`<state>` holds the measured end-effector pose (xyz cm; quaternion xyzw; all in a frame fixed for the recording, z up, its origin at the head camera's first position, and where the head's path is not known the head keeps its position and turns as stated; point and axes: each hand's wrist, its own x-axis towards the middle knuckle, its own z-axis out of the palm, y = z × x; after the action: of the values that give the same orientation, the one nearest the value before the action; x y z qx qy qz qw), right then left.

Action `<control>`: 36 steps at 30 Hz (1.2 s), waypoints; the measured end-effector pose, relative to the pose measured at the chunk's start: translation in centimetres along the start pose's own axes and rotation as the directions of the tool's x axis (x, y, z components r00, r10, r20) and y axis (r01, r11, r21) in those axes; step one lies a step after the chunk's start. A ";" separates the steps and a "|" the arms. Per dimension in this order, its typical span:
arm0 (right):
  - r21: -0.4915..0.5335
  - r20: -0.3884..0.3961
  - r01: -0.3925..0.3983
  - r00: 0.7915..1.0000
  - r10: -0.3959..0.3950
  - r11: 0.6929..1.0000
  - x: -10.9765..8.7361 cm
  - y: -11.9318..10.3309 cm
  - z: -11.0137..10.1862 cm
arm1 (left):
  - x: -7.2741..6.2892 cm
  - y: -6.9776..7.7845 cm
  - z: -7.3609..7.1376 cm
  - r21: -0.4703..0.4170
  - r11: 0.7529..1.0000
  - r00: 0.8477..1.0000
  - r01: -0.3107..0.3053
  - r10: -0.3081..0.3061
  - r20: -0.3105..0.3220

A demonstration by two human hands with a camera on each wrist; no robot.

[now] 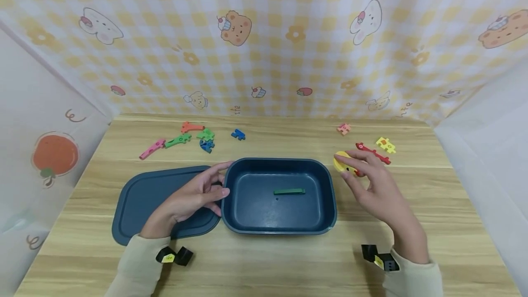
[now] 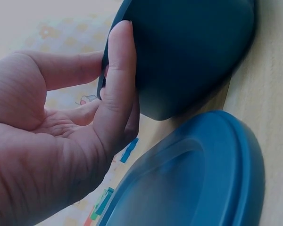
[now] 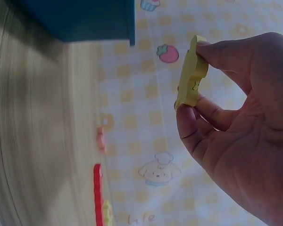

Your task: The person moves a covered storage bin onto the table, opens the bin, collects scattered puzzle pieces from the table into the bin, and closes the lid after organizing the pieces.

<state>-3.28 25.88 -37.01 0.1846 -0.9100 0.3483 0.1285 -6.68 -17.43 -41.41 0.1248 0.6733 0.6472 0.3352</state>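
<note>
My left hand (image 1: 202,191) grips the left wall of a dark blue plastic box (image 1: 279,230), thumb at the rim and fingers along the outside. Inside the box, on its floor, lies a slim green bar-shaped piece (image 1: 289,191). Just right of the box, my right hand (image 1: 371,180) pinches a yellow puzzle piece (image 3: 192,75) between thumb and fingertips. In the head view that piece has a rounded yellow end and a small dark dot; fingers hide some of it. The right wrist view shows it edge-on, held off the table.
A matching blue lid (image 1: 144,196) lies left of the box, partly under my left forearm. Pink (image 1: 152,149), green (image 1: 178,140), orange (image 1: 192,127) and blue (image 1: 238,134) pieces lie behind. Behind my right hand are red (image 1: 381,157), yellow (image 1: 385,145) and pink (image 1: 343,128) pieces.
</note>
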 end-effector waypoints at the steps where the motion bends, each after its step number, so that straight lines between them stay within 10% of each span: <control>1: 0.001 0.002 0.002 1.000 -0.002 1.000 0.0 -0.1 0.1 | 0.0 0.0 0.0 -0.002 1.000 1.000 0.001 -0.001 0.000; 36: 0.065 0.189 -0.017 0.982 0.005 0.998 1.0 -3.8 4.1 | 0.0 -0.1 0.0 -0.011 1.000 1.000 0.004 -0.004 -0.009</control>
<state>-3.01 20.26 -37.36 0.2159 -0.9071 0.3598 0.0334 -6.65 -17.41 -41.47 0.1185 0.6715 0.6508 0.3340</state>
